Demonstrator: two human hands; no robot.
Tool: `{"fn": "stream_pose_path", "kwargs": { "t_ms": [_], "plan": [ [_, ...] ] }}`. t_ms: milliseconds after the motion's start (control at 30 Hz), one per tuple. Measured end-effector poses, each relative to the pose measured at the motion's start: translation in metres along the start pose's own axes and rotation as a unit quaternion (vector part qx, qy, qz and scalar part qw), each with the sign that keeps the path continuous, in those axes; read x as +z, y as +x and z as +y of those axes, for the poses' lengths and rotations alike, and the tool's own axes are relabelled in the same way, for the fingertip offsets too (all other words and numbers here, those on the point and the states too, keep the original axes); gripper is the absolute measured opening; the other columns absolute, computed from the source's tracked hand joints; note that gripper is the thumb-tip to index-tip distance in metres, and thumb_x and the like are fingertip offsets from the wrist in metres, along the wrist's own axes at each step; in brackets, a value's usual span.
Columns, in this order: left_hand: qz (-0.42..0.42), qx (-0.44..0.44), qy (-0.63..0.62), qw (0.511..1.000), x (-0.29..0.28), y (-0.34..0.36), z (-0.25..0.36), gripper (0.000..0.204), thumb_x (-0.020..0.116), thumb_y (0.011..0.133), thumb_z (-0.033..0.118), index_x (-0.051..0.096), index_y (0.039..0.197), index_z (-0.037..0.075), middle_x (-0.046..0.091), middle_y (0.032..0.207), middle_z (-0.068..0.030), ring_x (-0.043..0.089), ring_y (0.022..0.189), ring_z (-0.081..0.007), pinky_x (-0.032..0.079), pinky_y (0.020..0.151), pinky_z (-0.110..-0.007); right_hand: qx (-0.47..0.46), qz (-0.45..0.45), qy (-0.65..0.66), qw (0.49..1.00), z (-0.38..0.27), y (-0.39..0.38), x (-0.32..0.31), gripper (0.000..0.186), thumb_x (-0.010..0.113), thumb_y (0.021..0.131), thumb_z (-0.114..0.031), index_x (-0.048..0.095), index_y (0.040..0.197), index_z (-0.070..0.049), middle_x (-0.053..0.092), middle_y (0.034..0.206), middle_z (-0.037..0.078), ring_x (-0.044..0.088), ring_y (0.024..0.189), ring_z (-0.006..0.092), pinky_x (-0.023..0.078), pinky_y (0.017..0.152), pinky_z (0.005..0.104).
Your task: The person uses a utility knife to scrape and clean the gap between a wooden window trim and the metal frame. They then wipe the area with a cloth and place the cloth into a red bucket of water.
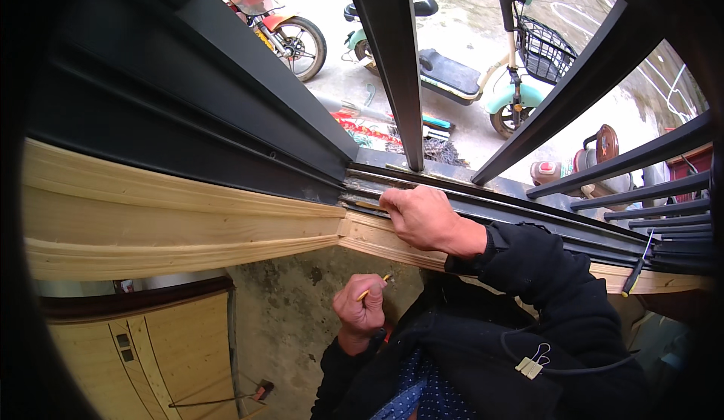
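My right hand [418, 216] is closed at the left corner of the dark metal window track [513, 216], its fingertips pinching a thin, yellowish strip-like item [366, 205] that lies along the grooves, which look dirty there. Below the wooden sill [388, 237], my left hand [358, 305] is closed around a small yellow-handled tool [385, 280], whose tip is too small to make out. A screwdriver [633, 277] with a dark and yellow handle leans at the right end of the track.
Dark vertical bars [400, 65] and a wide dark frame [151, 88] surround the opening. Outside stand a red motorbike [271, 24] and a mint scooter [513, 96]. Light wood trim [173, 209] runs left. Wooden panels [98, 360] are at lower left.
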State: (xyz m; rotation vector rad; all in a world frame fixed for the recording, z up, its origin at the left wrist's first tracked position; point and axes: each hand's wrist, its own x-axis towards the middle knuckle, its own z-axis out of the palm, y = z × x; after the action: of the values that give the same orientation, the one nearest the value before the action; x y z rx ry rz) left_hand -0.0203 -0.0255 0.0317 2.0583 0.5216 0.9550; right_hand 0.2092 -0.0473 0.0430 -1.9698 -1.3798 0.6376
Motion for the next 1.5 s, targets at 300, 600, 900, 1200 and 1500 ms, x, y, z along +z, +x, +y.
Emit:
{"fn": "stream_pose_path", "kwargs": {
  "t_ms": [300,600,900,1200,1500],
  "plan": [
    [-0.001,-0.011,0.001,1.000,-0.001,-0.001,0.002,0.013,0.063,0.104,0.009,0.064,0.095,0.001,0.071,0.081,-0.0136,0.066,0.065,-0.0223,0.052,0.059,-0.031,0.068,-0.040,-0.026,0.997,-0.012,0.012,0.021,0.019,0.057,0.097,-0.022,0.074,0.101,-0.013,0.073,0.087,0.021,0.071,0.086,0.0454,0.056,0.077,0.0554],
    [0.006,-0.007,0.003,1.000,-0.003,0.000,0.000,0.010,0.065,0.103,0.007,0.063,0.094,0.002,0.071,0.081,-0.0133,0.067,0.064,-0.0231,0.053,0.059,-0.031,0.070,-0.030,0.014,0.997,-0.017,0.021,0.031,0.021,0.057,0.097,-0.021,0.074,0.103,-0.011,0.074,0.092,0.022,0.071,0.091,0.0445,0.056,0.082,0.0543],
    [-0.001,-0.018,0.003,1.000,-0.003,0.000,0.000,0.011,0.065,0.103,0.008,0.063,0.093,0.002,0.071,0.080,-0.0130,0.067,0.064,-0.0234,0.052,0.058,-0.031,0.081,-0.027,0.068,0.994,-0.016,0.019,0.028,0.023,0.058,0.093,-0.017,0.076,0.105,-0.009,0.075,0.099,0.022,0.071,0.098,0.0438,0.056,0.087,0.0533],
    [-0.002,-0.007,0.005,1.000,-0.002,0.000,-0.003,0.010,0.065,0.103,0.007,0.063,0.094,0.002,0.071,0.080,-0.0131,0.067,0.063,-0.0229,0.052,0.057,-0.031,0.064,-0.023,0.106,0.992,-0.013,0.020,0.029,0.024,0.058,0.095,-0.016,0.075,0.107,-0.006,0.074,0.100,0.024,0.071,0.099,0.0449,0.056,0.088,0.0519],
    [-0.008,-0.021,-0.003,1.000,-0.002,0.001,-0.001,0.016,0.061,0.106,0.009,0.063,0.093,0.000,0.070,0.080,-0.0139,0.066,0.066,-0.0221,0.052,0.061,-0.031,0.047,-0.013,0.116,0.992,-0.009,0.018,0.029,0.024,0.059,0.096,-0.017,0.075,0.110,-0.006,0.074,0.100,0.024,0.071,0.098,0.0440,0.056,0.087,0.0494]
  ]
}}
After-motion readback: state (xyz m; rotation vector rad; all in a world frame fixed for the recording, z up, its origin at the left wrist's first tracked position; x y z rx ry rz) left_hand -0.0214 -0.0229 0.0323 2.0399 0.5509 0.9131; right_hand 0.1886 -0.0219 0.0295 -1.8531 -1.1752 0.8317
